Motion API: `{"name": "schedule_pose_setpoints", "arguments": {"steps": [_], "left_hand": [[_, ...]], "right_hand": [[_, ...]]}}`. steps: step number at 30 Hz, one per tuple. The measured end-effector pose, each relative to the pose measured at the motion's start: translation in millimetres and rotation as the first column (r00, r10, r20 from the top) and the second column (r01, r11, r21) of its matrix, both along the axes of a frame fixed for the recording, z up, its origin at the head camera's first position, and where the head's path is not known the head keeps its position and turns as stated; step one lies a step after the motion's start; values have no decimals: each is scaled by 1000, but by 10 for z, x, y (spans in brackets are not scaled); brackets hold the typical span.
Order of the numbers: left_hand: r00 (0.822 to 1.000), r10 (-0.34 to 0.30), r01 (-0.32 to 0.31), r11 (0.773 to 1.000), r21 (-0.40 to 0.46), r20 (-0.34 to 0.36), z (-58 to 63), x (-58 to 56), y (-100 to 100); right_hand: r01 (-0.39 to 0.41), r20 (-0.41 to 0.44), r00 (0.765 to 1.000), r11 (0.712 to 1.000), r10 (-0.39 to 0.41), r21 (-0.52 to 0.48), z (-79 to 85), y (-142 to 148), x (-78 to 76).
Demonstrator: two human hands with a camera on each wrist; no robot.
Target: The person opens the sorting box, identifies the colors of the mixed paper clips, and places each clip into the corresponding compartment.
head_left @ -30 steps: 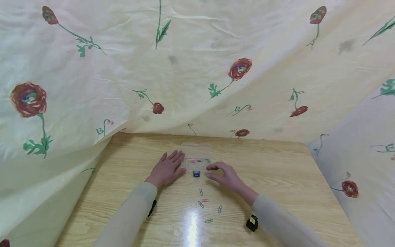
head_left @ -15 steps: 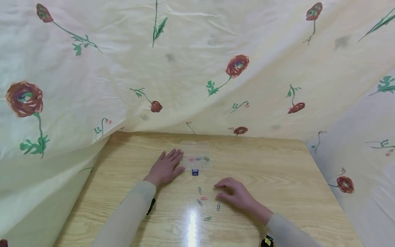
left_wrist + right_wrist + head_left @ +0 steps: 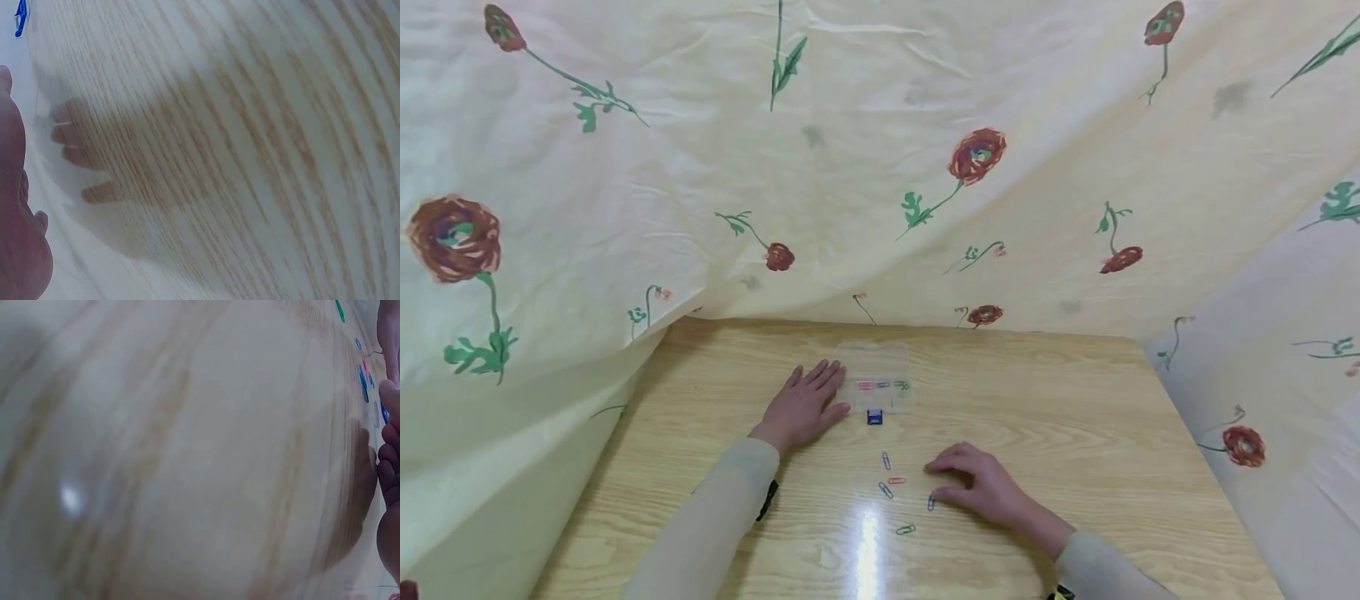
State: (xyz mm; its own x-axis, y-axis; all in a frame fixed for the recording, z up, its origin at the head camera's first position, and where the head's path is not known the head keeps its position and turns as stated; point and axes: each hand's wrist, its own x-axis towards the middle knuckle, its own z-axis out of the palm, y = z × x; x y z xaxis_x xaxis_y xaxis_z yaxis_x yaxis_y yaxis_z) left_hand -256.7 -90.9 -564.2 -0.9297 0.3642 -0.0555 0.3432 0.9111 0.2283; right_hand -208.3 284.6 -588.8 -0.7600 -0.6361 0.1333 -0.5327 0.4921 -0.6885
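My left hand (image 3: 805, 408) lies flat on the table, its fingertips at the left edge of a clear plastic box (image 3: 904, 405). The lid (image 3: 874, 360) is folded back. Inside, red clips (image 3: 865, 385), a blue clip (image 3: 882, 385) and green clips (image 3: 901, 386) sit in separate compartments. My right hand (image 3: 985, 487) is low over the table, thumb and index finger apart. Its thumb tip is at the upper end of a blue paper clip (image 3: 931, 503); whether they touch, I cannot tell. In the right wrist view, only part of the right hand (image 3: 389, 462) shows.
Loose on the table (image 3: 1075, 417) lie two more blue paper clips (image 3: 886, 461), a red paper clip (image 3: 897, 481) and a green paper clip (image 3: 906, 529). A small blue piece (image 3: 875, 417) sits at the box's front edge. A flowered cloth (image 3: 850, 167) hangs behind and at both sides.
My right hand has drawn back from the box's right side, toward me and to the right, down to the rightmost blue paper clip. The left hand stays in place.
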Motion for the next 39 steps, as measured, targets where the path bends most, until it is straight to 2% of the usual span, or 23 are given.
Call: {"name": "schedule_pose_setpoints", "arguments": {"steps": [7,15,27,39], "left_hand": [[1000,-4,4,1000,-1,-13,-36,-20,-8],[1000,0,0,1000,-6,-18,-36,-29,4],[1000,5,-5,1000,-1,5,-21,-21,14],[1000,-3,3,1000,8,-3,-9,-23,14]], "right_hand": [[-47,-53,997,999,47,5,-20,11,31],[-98,-70,993,995,99,17,-47,38,19],[-170,-168,971,985,169,8,-48,30,43],[-159,-102,981,986,163,41,13,-23,69]]}}
